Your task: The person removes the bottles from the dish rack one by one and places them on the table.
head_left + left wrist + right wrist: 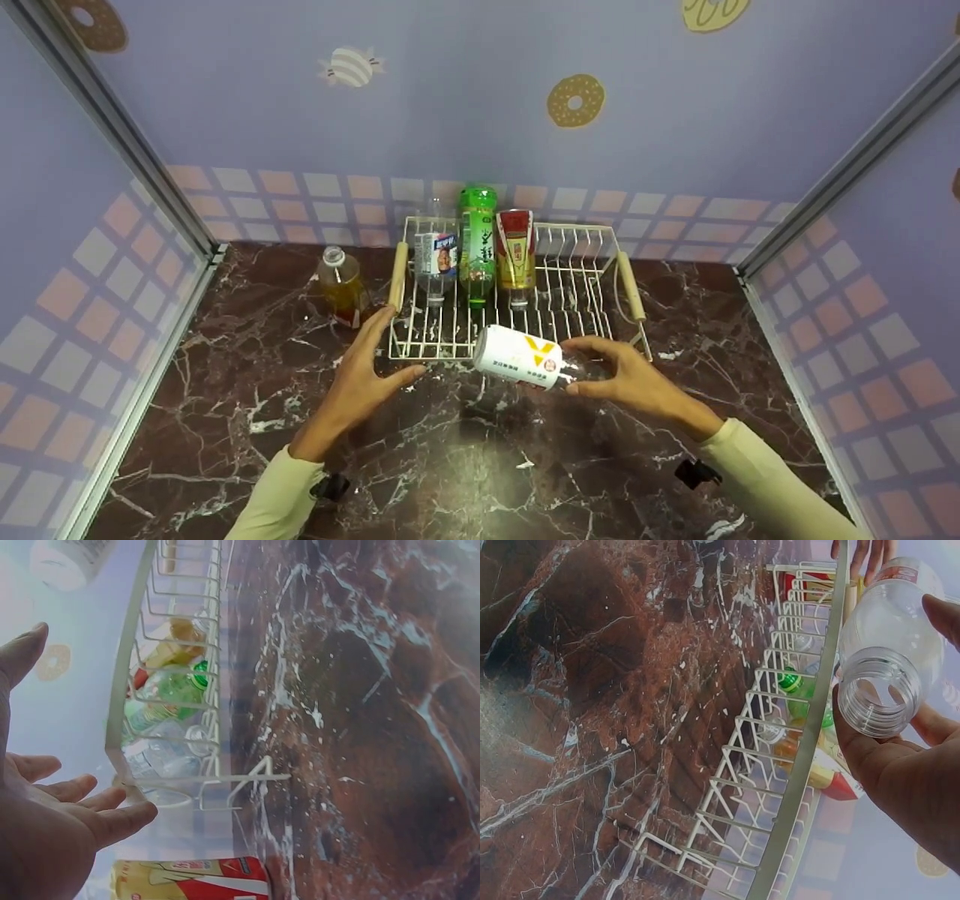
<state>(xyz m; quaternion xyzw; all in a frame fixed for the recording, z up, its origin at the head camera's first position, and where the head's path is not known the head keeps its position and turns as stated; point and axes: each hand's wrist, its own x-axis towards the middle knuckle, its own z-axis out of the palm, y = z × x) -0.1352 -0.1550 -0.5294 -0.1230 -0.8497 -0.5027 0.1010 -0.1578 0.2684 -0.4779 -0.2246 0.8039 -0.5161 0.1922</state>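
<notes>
A clear plastic bottle with a white label (519, 357) is held above the front of a white wire rack (810, 750). My right hand (630, 379) grips it at the neck end; in the right wrist view its threaded mouth (879, 694) has no cap. My left hand (367, 379) is by the rack's left wooden handle (398, 276), fingers extended and holding nothing. Side by side in the rack lean a clear bottle with a blue-and-white label (439, 255), a green bottle (478, 240) and a red-and-gold labelled bottle (516, 255), necks toward me.
Left of the rack, a bottle with a yellow-and-red label (343, 289) stands upright on the dark marbled surface (337, 465). Patterned walls (465, 112) enclose the back and sides. The rack's right slots show bare wires beside its right wooden handle (631, 285).
</notes>
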